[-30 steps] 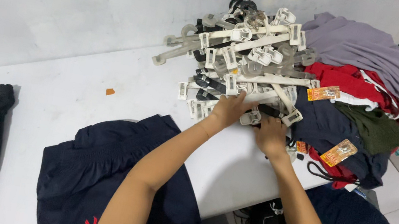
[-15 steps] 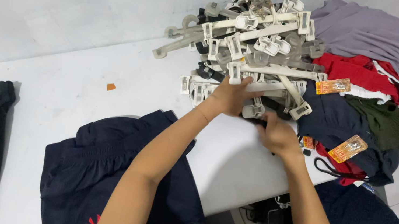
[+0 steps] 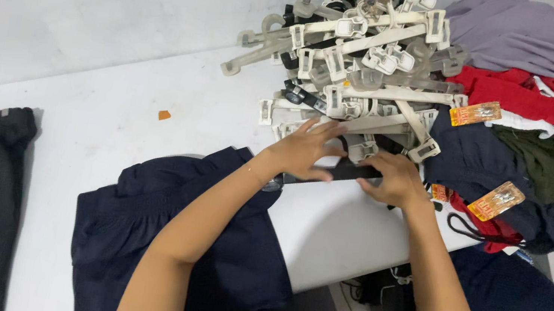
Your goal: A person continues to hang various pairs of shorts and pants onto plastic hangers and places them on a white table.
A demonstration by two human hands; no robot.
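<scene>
A black clip hanger [image 3: 354, 172] lies flat on the white table, beside the hanger pile.
</scene>
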